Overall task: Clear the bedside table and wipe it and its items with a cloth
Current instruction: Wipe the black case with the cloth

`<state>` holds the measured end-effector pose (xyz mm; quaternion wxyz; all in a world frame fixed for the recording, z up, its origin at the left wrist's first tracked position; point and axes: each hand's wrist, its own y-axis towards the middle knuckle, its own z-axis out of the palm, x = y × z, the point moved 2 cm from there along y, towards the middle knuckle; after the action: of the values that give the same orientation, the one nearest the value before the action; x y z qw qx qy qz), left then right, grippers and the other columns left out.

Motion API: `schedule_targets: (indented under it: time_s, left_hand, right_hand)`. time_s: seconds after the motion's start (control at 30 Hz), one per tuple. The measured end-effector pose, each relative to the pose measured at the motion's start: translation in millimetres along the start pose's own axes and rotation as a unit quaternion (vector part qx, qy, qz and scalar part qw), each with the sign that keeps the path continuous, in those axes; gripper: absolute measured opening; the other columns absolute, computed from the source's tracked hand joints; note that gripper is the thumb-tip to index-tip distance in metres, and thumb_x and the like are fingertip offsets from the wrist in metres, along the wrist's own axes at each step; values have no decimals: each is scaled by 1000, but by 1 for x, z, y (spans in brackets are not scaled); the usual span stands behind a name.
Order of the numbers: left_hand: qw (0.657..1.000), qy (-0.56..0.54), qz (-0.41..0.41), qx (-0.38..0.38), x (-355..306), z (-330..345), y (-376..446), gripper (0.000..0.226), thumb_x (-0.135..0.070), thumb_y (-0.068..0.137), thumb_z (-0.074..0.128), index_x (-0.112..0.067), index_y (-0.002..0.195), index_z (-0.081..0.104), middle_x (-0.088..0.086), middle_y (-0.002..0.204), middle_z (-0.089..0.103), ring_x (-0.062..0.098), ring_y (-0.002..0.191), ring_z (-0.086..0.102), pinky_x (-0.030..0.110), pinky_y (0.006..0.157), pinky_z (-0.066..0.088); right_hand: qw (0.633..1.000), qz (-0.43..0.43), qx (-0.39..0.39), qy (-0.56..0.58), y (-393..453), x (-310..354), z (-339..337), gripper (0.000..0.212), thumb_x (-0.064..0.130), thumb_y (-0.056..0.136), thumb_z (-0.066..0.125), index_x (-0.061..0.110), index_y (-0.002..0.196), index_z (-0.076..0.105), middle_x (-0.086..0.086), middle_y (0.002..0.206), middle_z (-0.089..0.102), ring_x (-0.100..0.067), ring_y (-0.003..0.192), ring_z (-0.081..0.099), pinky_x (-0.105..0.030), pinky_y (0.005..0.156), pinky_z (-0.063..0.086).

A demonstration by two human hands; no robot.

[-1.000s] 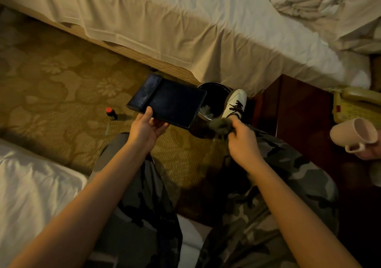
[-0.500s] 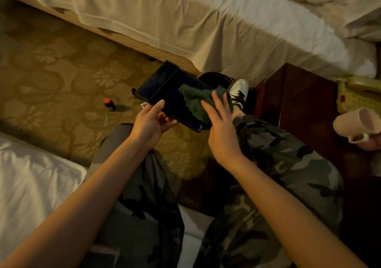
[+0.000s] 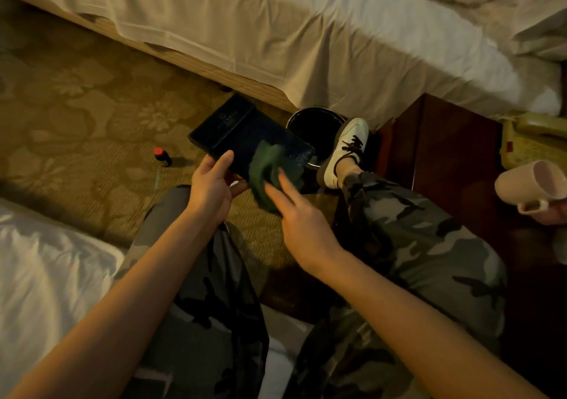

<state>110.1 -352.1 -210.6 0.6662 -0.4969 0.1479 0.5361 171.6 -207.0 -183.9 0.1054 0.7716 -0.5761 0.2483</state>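
My left hand (image 3: 211, 188) grips the near edge of a flat dark folder (image 3: 242, 134), holding it above the carpet. A dark green cloth (image 3: 265, 165) lies bunched on the folder's near right corner. My right hand (image 3: 299, 214) presses on the cloth with straight fingers. The dark wooden bedside table (image 3: 451, 147) stands to the right. On its far right sit a yellowish telephone (image 3: 534, 141) and a pale mug (image 3: 527, 183) lying on its side, with another person's hand at its handle.
A black waste bin (image 3: 310, 122) stands on the floor beyond the folder, next to my white shoe (image 3: 346, 150). A small bottle with a red cap (image 3: 162, 156) lies on the patterned carpet. A bed with white sheets (image 3: 306, 30) runs across the top; another bed (image 3: 46, 276) is at lower left.
My right hand brought the cloth onto the folder and dragged it back toward me across the surface. The folder tilted and shifted slightly in my left hand.
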Motion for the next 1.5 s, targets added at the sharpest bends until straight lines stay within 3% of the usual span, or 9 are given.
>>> schedule_targets:
  time_s: [0.2, 0.37, 0.5, 0.8, 0.97, 1.03, 1.2, 1.37, 1.5]
  left_hand:
    - [999, -3, -31, 23, 2, 5, 0, 11, -16, 100, 44, -17, 103, 55, 2, 99, 65, 16, 82, 62, 30, 59, 57]
    - [998, 3, -30, 52, 2, 6, -1, 18, -22, 101, 42, -23, 113, 55, -1, 108, 65, 15, 94, 64, 31, 66, 57]
    - [995, 32, -31, 90, 3, 12, -5, 20, -24, 101, 40, -27, 112, 56, -5, 106, 66, 13, 94, 65, 32, 71, 55]
    - [991, 65, -48, 107, 10, 12, -4, 20, -28, 98, 45, -23, 111, 60, -2, 108, 67, 16, 100, 64, 33, 78, 51]
    - [996, 4, -51, 72, 14, 13, -1, 22, -13, 100, 42, -20, 115, 57, 2, 115, 65, 19, 104, 63, 33, 79, 52]
    - [998, 26, -34, 51, 16, 9, 1, 24, -9, 100, 41, -17, 117, 55, 3, 115, 64, 19, 102, 63, 33, 78, 53]
    - [979, 187, 32, 79, 22, 4, 1, 23, -3, 95, 48, -16, 112, 58, 10, 114, 65, 29, 107, 62, 46, 94, 49]
    - [917, 344, 51, 194, 35, 19, -15, 28, -14, 90, 58, -14, 118, 57, 10, 115, 66, 28, 108, 62, 47, 97, 47]
    - [900, 388, 70, 185, 37, 17, -18, 40, -29, 81, 58, -11, 116, 60, 7, 112, 66, 22, 106, 61, 45, 95, 47]
  right_hand:
    - [920, 207, -154, 295, 2, -16, -45, 35, -2, 91, 46, 14, 117, 63, 1, 101, 65, -19, 83, 65, -32, 74, 56]
    - [767, 359, -300, 438, 3, -56, -72, 30, 5, 93, 41, 15, 113, 61, -5, 104, 64, -22, 101, 62, -35, 87, 53]
    - [707, 343, -187, 589, 10, -44, -59, 37, 39, 85, 58, 18, 116, 61, -6, 120, 63, -22, 114, 58, -42, 102, 44]
    - [672, 334, -140, 646, 10, -40, -52, 13, 15, 93, 55, 20, 102, 64, -6, 113, 68, -24, 107, 63, -44, 100, 46]
    - [842, 369, 11, 393, 3, -44, -49, 27, 38, 91, 57, 18, 109, 63, -5, 107, 67, -21, 103, 62, -43, 98, 47]
    - [897, 364, -56, 244, 3, -51, -51, 38, 42, 93, 52, 12, 115, 60, -1, 101, 63, -17, 96, 60, -33, 85, 49]
    - [903, 255, -276, 210, 12, -51, -70, 35, 23, 97, 49, 11, 129, 52, 0, 119, 58, -14, 110, 55, -28, 91, 47]
    - [988, 32, -148, -9, 21, -23, -32, 43, 10, 90, 56, 12, 133, 50, -8, 138, 44, -25, 126, 38, -39, 108, 35]
    - [985, 9, -75, -154, 24, -26, -12, 54, 21, 94, 51, 28, 145, 34, -7, 150, 31, -32, 131, 26, -44, 108, 30]
